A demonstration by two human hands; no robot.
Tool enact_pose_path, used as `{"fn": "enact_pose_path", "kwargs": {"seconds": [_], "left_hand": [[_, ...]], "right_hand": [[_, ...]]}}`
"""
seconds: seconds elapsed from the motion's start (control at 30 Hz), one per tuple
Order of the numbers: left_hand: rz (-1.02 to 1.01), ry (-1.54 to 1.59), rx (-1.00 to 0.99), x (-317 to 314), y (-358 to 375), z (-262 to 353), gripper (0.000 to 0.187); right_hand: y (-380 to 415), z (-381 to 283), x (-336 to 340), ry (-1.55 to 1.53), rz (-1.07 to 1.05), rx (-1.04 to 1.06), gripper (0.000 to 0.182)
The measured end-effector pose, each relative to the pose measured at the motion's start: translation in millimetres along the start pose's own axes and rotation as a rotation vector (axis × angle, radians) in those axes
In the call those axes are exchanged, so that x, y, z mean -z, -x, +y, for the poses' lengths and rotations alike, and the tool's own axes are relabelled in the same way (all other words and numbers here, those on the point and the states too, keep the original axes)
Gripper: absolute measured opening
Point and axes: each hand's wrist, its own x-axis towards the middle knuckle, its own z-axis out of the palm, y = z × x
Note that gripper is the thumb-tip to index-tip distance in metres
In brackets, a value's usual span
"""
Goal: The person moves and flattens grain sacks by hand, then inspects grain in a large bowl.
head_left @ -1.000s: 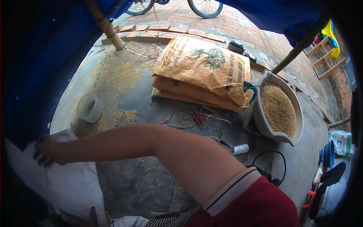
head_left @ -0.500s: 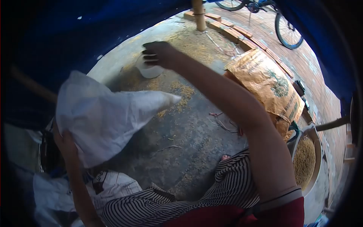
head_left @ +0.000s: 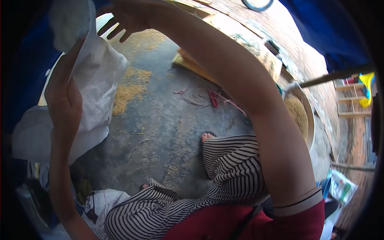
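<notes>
A white woven sack [head_left: 94, 68] hangs at the left, its upper part raised toward the top edge of the view. My left hand [head_left: 66, 94] grips the sack's near edge, with the fingers running up along the cloth and partly hidden by it. Across the top reaches my right arm. My right hand [head_left: 128, 18] is just right of the sack's upper part, its fingers spread and holding nothing. Beneath the hands, yellow grain [head_left: 132, 88] lies scattered on the concrete floor [head_left: 160, 120].
A large printed sack [head_left: 256, 52] lies beyond my right arm. Grain [head_left: 296, 114] fills a round tub [head_left: 309, 116] at the right. Pink and white string [head_left: 192, 98] lies on the floor. Another white printed bag [head_left: 106, 204] sits by my leg, and blue tarp [head_left: 316, 36] hangs overhead.
My left hand has lifted the white sack higher. My right hand has come up and left, close to the sack, away from the white container on the floor. The view has shifted.
</notes>
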Motion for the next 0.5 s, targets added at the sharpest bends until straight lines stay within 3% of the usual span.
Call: {"fn": "enact_pose_path", "kwargs": {"seconds": [0.03, 0.07, 0.13, 0.17, 0.2, 0.27, 0.3, 0.33, 0.37, 0.4, 0.5], "left_hand": [[0.007, 0.066, -0.017, -14, -7, 4, 0.047], [0.012, 0.131, -0.036, -26, -13, 10, 0.053], [-0.062, 0.3, 0.038, -48, -20, 33, 0.06], [-0.094, 0.321, 0.043, -57, -22, 42, 0.061], [-0.122, 0.338, 0.042, -65, -24, 50, 0.063], [-0.158, 0.352, -0.047, -76, -29, 63, 0.062], [-0.243, 0.39, -0.02, -79, -29, 71, 0.062], [-0.327, 0.427, 0.01, -82, -29, 76, 0.063], [-0.44, 0.477, -0.008, -83, -30, 75, 0.065], [-0.427, 0.505, -0.04, -76, -30, 80, 0.065], [-0.597, 0.643, 0.082, -72, -28, 80, 0.068]], "right_hand": [[5, 0, 5, 0.023, -0.064, -0.069, 0.109], [19, -2, 6, -0.024, 0.028, -0.055, 0.11], [68, -18, 17, -0.076, -0.192, 0.019, 0.112], [47, -7, 17, -0.043, 0.076, 0.042, 0.099], [52, 2, 29, -0.043, 0.102, 0.029, 0.099], [83, 3, 30, 0.408, 0.155, -0.006, 0.073], [74, -11, 36, 0.701, 0.243, -0.322, 0.051], [78, 19, 36, 0.576, 0.465, -0.157, 0.039], [78, 22, 39, 0.581, 0.497, -0.182, 0.039], [80, 22, 41, 0.549, 0.536, -0.212, 0.037], [83, 29, 62, 0.419, 0.618, -0.314, 0.032]]}}
